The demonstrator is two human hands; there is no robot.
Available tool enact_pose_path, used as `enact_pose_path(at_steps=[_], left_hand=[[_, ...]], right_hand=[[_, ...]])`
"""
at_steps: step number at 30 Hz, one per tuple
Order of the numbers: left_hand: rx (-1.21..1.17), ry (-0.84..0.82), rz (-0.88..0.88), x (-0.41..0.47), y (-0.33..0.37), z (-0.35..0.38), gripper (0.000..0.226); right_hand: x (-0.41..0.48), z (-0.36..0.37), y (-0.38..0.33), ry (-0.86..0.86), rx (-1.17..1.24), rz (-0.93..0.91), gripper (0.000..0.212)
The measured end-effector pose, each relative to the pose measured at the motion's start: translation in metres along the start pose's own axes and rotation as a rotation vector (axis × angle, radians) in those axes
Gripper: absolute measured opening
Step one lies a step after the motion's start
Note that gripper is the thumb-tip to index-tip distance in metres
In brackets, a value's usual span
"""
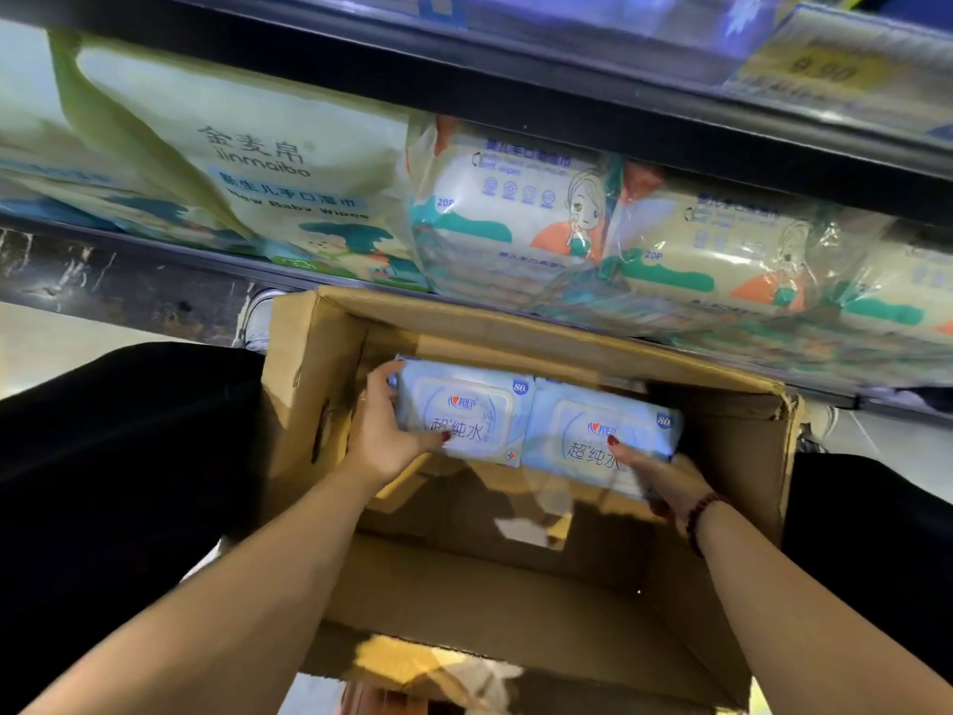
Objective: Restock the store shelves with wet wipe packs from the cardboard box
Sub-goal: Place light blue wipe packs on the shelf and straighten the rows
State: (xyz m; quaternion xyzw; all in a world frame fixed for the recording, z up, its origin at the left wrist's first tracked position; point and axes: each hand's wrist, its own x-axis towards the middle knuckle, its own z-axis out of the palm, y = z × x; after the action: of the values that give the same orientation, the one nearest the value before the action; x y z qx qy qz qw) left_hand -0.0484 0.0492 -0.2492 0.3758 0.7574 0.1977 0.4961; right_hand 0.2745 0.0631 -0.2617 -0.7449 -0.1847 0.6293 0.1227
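Observation:
An open cardboard box (309,384) sits on the floor between my knees, below the shelf. Two light blue wet wipe packs lie side by side in its far half. My left hand (384,436) grips the left pack (464,405) by its left end, thumb on the front face. My right hand (655,474) holds the right pack (598,430) along its lower edge, thumb on top. Both packs are lifted slightly above the box's bottom. The near half of the box shows bare cardboard flaps.
Right above the box, the bottom shelf (670,121) holds a large green-and-white baby wipes bag (232,162) at left and bundled orange-and-teal wipe packs (515,198) at right. A yellow price tag (825,69) hangs on the shelf above. My dark trouser legs flank the box.

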Motion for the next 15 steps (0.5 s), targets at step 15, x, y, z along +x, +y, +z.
enact_pose_path(at_steps=[15], left_hand=[[-0.269, -0.155, -0.256, 0.016, -0.017, -0.002, 0.063]], right_hand=[[-0.014, 0.004, -0.005, -0.061, 0.054, -0.074, 0.111]])
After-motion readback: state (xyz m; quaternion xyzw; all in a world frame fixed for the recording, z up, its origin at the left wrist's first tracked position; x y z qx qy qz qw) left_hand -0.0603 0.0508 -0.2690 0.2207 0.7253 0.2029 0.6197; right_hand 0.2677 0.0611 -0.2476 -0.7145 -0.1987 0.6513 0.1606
